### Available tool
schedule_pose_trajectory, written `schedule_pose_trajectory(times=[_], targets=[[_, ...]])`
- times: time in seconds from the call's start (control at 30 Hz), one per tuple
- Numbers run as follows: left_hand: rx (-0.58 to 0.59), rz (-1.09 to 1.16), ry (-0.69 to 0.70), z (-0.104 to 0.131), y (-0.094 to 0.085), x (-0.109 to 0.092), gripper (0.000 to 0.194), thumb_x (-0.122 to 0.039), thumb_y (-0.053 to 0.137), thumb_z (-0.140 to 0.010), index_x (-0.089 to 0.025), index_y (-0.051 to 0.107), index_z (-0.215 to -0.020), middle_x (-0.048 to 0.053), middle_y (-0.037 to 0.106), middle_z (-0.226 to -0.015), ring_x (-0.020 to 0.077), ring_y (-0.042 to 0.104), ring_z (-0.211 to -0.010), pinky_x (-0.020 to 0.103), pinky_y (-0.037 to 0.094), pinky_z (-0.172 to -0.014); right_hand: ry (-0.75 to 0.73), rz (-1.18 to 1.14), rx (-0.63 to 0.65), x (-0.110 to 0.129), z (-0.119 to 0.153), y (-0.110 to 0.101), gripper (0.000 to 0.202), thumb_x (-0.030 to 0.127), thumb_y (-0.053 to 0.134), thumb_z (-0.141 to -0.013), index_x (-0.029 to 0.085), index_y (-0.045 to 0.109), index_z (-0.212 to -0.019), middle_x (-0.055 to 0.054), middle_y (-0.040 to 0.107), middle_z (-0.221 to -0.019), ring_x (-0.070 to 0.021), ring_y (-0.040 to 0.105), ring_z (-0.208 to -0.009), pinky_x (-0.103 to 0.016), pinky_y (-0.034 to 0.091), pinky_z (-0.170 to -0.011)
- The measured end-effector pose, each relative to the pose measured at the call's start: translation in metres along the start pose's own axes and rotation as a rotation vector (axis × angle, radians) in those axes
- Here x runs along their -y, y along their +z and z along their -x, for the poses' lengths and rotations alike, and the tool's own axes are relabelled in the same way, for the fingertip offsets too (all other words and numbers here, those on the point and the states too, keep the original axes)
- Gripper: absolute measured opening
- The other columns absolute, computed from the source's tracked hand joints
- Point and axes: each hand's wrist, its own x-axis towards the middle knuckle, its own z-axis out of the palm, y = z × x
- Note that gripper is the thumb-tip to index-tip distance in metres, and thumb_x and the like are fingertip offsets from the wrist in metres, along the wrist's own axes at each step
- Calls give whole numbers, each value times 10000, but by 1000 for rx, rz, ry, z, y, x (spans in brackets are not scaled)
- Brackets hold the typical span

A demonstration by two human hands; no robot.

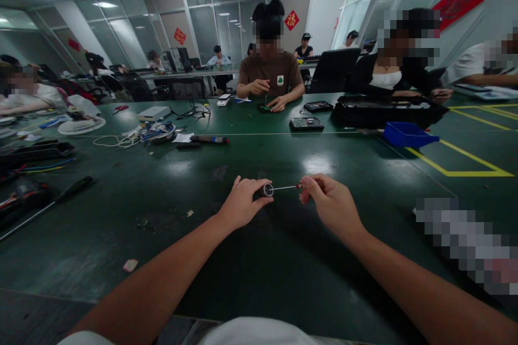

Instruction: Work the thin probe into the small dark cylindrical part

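Your left hand (243,205) grips the small cylinder (267,190); your right pinches the screwdriver (285,188), shaft running sideways (tip at the cylinder's open end).

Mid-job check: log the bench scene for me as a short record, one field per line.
left hand: left hand holds a small dark cylinder, ringed end visible
right hand: right hand pinches a thin metal-shafted tool near its red section
tool tip: at the ringed end; depth inside cannot be told
surface: green table
far left: long tool with black handle
far right: blue bin
opposite: seated person working with both hands
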Motion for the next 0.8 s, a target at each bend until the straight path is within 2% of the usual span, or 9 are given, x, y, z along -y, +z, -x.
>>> schedule_pose_trajectory(times=[0.2,0.33,0.5,0.67,0.73,0.8], targets=[[23,4,-15,0,1,1,407,-396,652,-931,-314,582,-1323,17,675,-1285,257,586,-1212,629,151,-1204,22,67,-18,0,0,0,458,611,572,-894,191,710,-774,-21,671,-570,-165,584,-504,-291,407,-517],[44,-1,7,0,2,0,386,-379,648,-935,-308,592,-1310,17,668,-1311,258,570,-1238,628,144,-1207,17,107,-19,-1,3,-1,422,587,609,-876,199,705,-742,8,606,-500,-143,516,-434,-281,360,-472],[61,-18,1,0,3,-2,371,-349,648,-934,-303,603,-1299,25,677,-1290,260,575,-1229,621,156,-1205,-100,17,60,-10,4,3,301,472,524,-956,210,666,-910,-8,646,-640,-180,625,-610,-299,453,-589],[33,-13,-18,-1,3,1,361,-337,657,-928,-289,614,-1284,32,691,-1249,257,591,-1191,616,199,-1187,-100,-88,127,-12,2,4,216,367,521,-929,217,662,-994,-33,694,-791,-205,673,-765,-334,511,-712],[34,-12,-12,-1,3,2,365,-338,656,-928,-291,612,-1288,31,689,-1249,257,588,-1192,617,195,-1188,-81,-81,137,-11,2,4,233,386,512,-935,216,664,-982,-23,679,-750,-200,660,-722,-330,507,-688],[38,-12,-3,0,3,2,372,-339,657,-927,-297,608,-1294,29,687,-1252,257,584,-1197,621,184,-1191,-45,-31,137,-9,3,4,316,449,462,-966,213,672,-946,0,614,-626,-190,620,-621,-324,485,-626]])
